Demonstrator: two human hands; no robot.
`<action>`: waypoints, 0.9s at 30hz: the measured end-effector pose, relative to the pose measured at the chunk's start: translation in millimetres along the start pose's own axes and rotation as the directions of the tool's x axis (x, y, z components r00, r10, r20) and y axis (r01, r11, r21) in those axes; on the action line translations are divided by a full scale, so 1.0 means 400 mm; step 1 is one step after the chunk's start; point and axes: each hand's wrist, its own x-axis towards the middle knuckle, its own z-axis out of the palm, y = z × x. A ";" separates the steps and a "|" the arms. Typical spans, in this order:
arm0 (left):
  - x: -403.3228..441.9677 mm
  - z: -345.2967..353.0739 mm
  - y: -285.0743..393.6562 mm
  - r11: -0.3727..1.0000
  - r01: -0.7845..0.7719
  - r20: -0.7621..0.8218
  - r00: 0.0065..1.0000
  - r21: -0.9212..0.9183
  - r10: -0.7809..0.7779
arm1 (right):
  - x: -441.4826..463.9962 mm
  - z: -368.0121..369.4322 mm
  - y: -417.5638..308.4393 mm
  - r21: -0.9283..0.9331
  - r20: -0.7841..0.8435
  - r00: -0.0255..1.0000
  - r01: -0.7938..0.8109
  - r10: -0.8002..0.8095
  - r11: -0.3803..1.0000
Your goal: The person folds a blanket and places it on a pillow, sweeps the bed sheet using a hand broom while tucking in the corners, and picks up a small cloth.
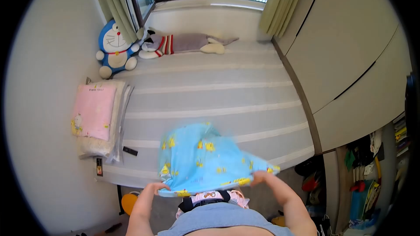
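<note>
A light blue cloth (210, 157) with yellow figures spreads over the near edge of the striped bed (210, 91), its far edge blurred. My left hand (158, 188) grips its near left corner with the fingers closed on the fabric. At the right, my right hand (260, 178) is closed on the near edge, and a pointed end of the cloth reaches past it to the right.
Pink pillow (94, 109) on folded bedding at the left, with a remote (130, 150) and a phone-like object (99, 167) nearby. Blue plush (117, 50) and long grey plush (188, 44) lie at the far side. Wardrobe (350, 61) and cluttered shelves (363, 183) stand right.
</note>
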 end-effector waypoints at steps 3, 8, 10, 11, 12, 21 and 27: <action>0.121 -0.061 0.093 0.965 -0.166 -0.136 0.981 -0.201 0.141 | 0.048 -0.082 0.029 -0.067 0.248 0.956 -0.142 0.155 0.988; -0.159 -0.070 0.657 0.525 -0.685 -0.730 -0.016 0.506 0.683 | 0.136 -0.488 0.116 0.156 -0.630 0.594 -0.535 0.501 0.830; -0.427 -0.042 0.877 0.286 -0.689 -0.685 -0.413 0.666 0.600 | 0.088 -0.724 0.110 0.174 -0.928 0.254 -0.356 0.274 0.918; -0.520 -0.034 0.937 0.064 -0.727 -0.654 -0.571 0.683 0.496 | 0.064 -0.842 0.107 0.113 -0.989 0.060 -0.285 0.135 0.952; -0.598 -0.042 0.975 -0.047 -0.740 -0.643 -0.613 0.671 0.459 | 0.021 -0.950 0.069 0.155 -0.980 -0.159 -0.240 0.118 0.958; -0.741 0.010 0.838 -0.395 -0.778 -0.739 -0.610 0.489 0.287 | -0.145 -1.096 0.000 -0.048 -0.857 -0.501 -0.153 -0.119 0.987; -0.078 -0.035 0.462 -0.321 -0.785 -0.820 0.377 -0.529 0.430 | 0.091 -0.525 0.137 0.154 -0.733 0.595 -0.328 0.331 0.932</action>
